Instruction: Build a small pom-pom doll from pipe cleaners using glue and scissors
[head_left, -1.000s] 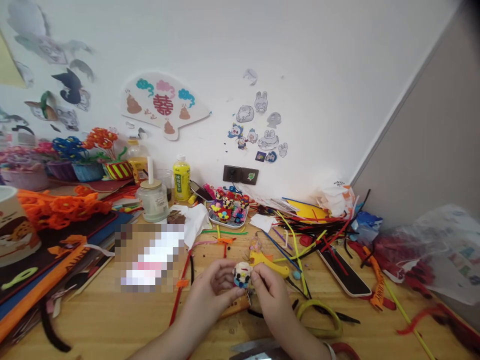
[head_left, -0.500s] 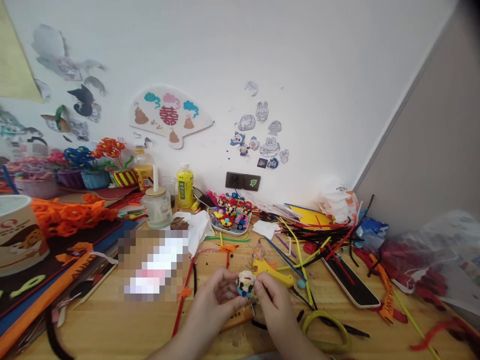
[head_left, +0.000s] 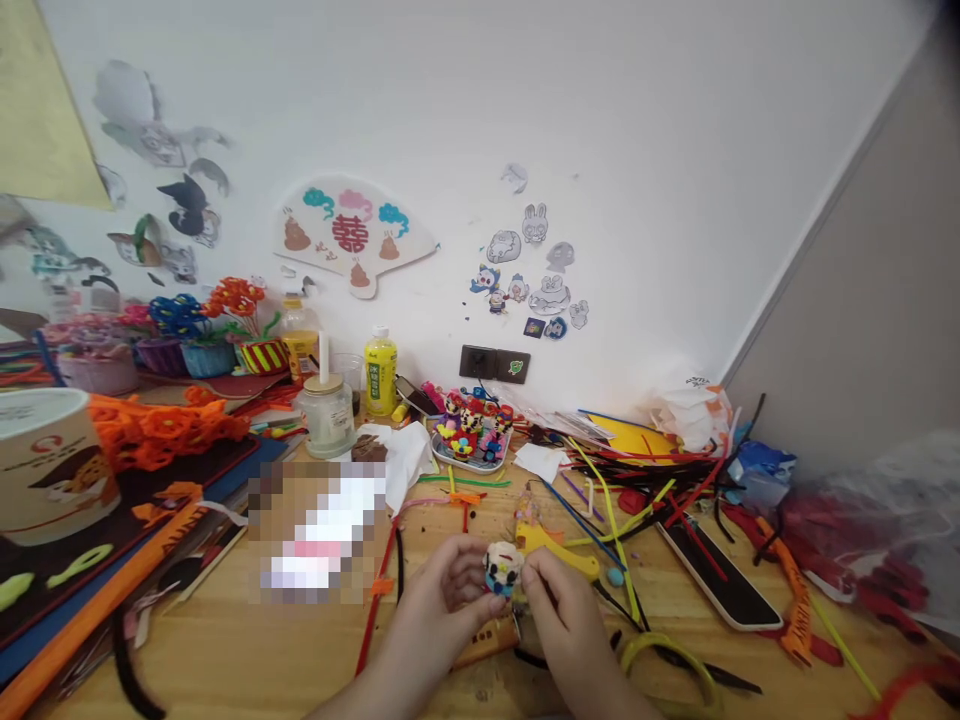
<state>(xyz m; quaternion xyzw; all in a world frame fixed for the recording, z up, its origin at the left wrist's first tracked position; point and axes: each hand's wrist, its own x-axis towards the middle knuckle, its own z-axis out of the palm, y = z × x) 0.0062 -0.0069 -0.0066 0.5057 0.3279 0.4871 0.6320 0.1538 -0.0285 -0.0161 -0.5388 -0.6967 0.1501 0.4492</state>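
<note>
My left hand (head_left: 442,612) grips a small doll (head_left: 502,566) with a cream head, black eyes and a blue lower part. The thumb presses its base and the fingers curl behind it. On the doll's right side, my right hand (head_left: 562,615) is closed in a pinch close against it. Whatever is between those fingertips is too small or hidden to make out. Just behind the right hand lies a yellow glue gun (head_left: 556,550). Scissors (head_left: 667,652) with yellow-green handles rest to the right of my right wrist. A tan piece (head_left: 487,645) lies beneath the hands.
A tray (head_left: 472,462) of several colourful dolls stands near the wall. Loose pipe cleaners (head_left: 607,500) and a phone (head_left: 716,570) are at the right. A paper cup (head_left: 56,465), a glass jar (head_left: 326,420) and a yellow bottle (head_left: 381,372) stand to the left.
The whole scene has shifted slightly to the right in view. The doll is turned a little, and both hands stay close together around it.
</note>
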